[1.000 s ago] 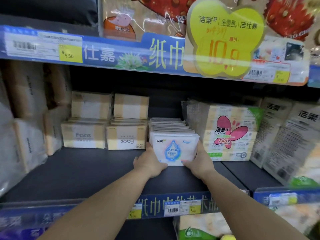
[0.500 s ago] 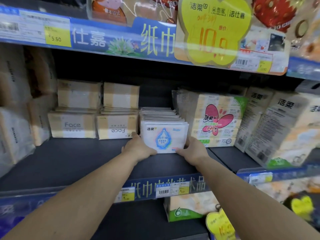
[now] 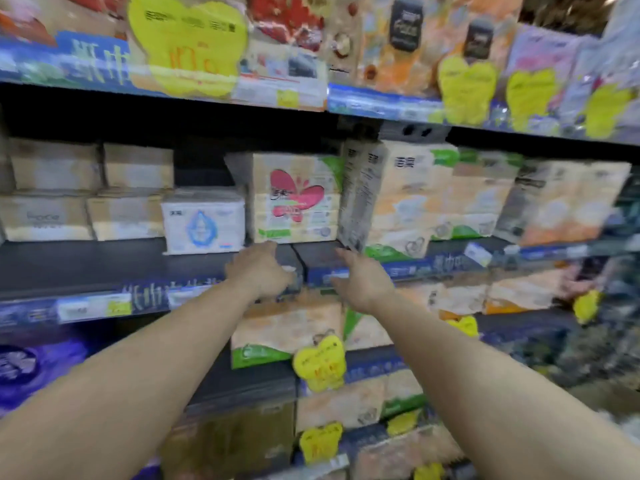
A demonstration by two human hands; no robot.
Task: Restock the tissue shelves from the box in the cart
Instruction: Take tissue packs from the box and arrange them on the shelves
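Both forearms reach up from the bottom of the blurred head view toward the dark middle shelf point(image 3: 86, 265), which serves here as the landmark. The left hand point(image 3: 258, 270) is in front of the shelf's front edge, back of the hand toward the camera, fingers loosely bent downward; it holds nothing. The right hand point(image 3: 360, 277) is just to the right of it, at the same front edge, with fingers stretched forward and a little spread, also holding nothing. The two hands are near each other but apart. Below the shelf edge, between and under the hands, stands an orange and green tissue pack point(image 3: 287, 336) with a yellow butterfly price tag point(image 3: 320, 362) hanging in front of it. On the shelf itself, to the left of the left hand and apart from it, stands the row of white tissue packs point(image 3: 203, 221) with a blue drop on the front one, upright and close to the front part of the shelf. To the left of this row are beige boxes point(image 3: 86, 192) stacked in two layers. To the right of the row, just beside it, stands a pack with a pink butterfly point(image 3: 296, 199), and further right are taller orange and green packs point(image 3: 415, 195). Above the shelf hangs a big yellow price sign point(image 3: 187, 43).
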